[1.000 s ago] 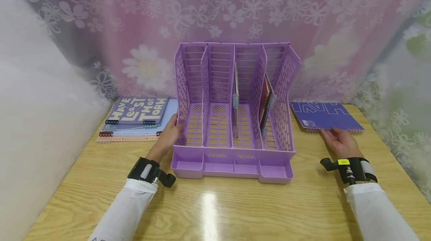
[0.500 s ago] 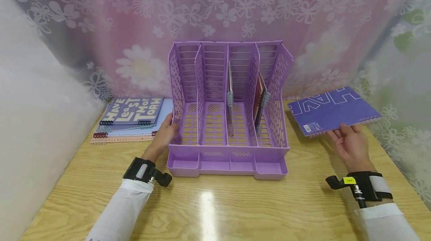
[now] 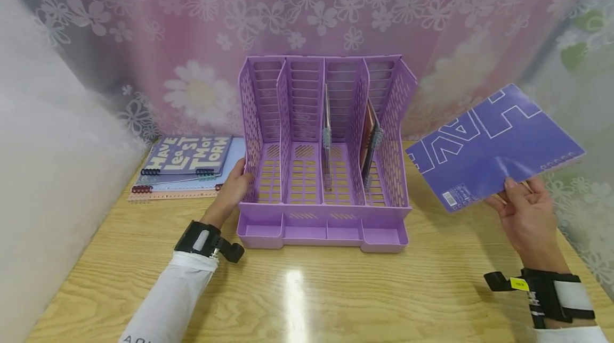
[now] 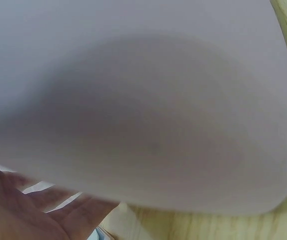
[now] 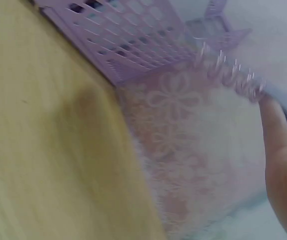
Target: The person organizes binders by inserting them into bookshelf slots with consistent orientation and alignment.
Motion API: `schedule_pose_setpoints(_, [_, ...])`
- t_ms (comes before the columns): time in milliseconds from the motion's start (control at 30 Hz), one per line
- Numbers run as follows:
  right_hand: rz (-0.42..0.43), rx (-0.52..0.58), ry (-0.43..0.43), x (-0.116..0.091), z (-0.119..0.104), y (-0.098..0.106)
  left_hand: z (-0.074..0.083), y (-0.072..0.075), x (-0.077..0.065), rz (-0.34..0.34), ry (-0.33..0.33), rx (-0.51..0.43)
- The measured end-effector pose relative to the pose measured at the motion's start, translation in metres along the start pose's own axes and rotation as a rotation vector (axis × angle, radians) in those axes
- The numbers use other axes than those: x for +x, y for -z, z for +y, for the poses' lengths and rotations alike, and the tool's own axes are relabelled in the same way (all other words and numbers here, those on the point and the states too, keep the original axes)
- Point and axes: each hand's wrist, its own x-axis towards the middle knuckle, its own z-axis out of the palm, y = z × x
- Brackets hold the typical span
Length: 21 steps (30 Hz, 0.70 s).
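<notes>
A purple plastic file rack with upright dividers and small front trays stands on the table in the head view. My left hand grips the front edge of its left side wall, thumb at the edge. On the right, my right hand pinches a blue spiral notebook by its coil-bound edge, thumb on the cover. The notebook is tilted above the table, to the right of the rack. The right wrist view shows the notebook's coils beside the fingers. A pale rounded surface covers most of the left wrist view.
Several spiral notebooks lie stacked left of the rack. One thin notebook stands in the third slot, and others lean in the fourth. A flowered curtain hangs behind the wooden table.
My right hand has lifted the blue notebook off the table, raising and tilting it as the hand moved right. My left hand stays at the rack's left wall.
</notes>
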Motion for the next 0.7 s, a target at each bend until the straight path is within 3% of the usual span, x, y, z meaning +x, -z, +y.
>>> schedule_pose_setpoints(100, [-0.049, -0.023, -0.004, -0.001, -0.008, -0.008, -0.007, -0.001, 0.003, 0.009, -0.012, 0.008])
schedule_pose_setpoints(300, [-0.111, -0.257, -0.041, 0.002, -0.011, -0.037, -0.007, -0.003, 0.003, 0.021, -0.029, 0.013])
schedule_pose_setpoints(400, [-0.157, -0.309, -0.033, 0.003, -0.006, -0.052, -0.006, -0.003, 0.002, 0.02, -0.022, 0.011])
schedule_pose_setpoints(567, [-0.175, -0.372, -0.009, 0.005, 0.006, -0.071, 0.001, -0.001, -0.002, 0.003, 0.002, -0.003])
schedule_pose_setpoints(700, [-0.171, -0.485, -0.013, 0.009, 0.018, -0.086, 0.014, 0.0, -0.009, -0.011, 0.006, -0.015])
